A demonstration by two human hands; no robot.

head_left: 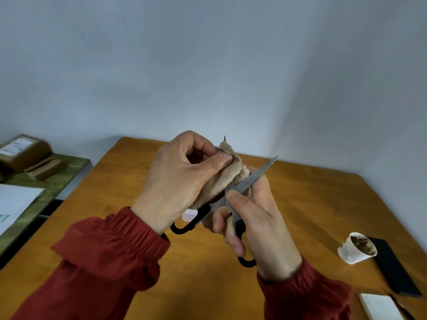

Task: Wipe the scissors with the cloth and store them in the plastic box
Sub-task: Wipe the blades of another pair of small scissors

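I hold black-handled scissors (250, 179) above the wooden table, their blades spread apart. My right hand (258, 218) grips one black handle loop, and one bare blade points up to the right. My left hand (178, 179) pinches a beige fluffy cloth (227, 179) around the other blade; only that blade's tip shows above the cloth. The second handle loop hangs free under my left wrist. A small pale pink thing (190, 215), perhaps the plastic box, peeks out on the table behind my hands, mostly hidden.
A wooden table (323, 204) fills the lower view. A paper cup (357, 249) with brown residue lies tipped at the right, beside a black phone (392, 269) and a white pad (379, 306). At the left, a green side table (57, 179) carries cardboard parcels (23, 151) and paper.
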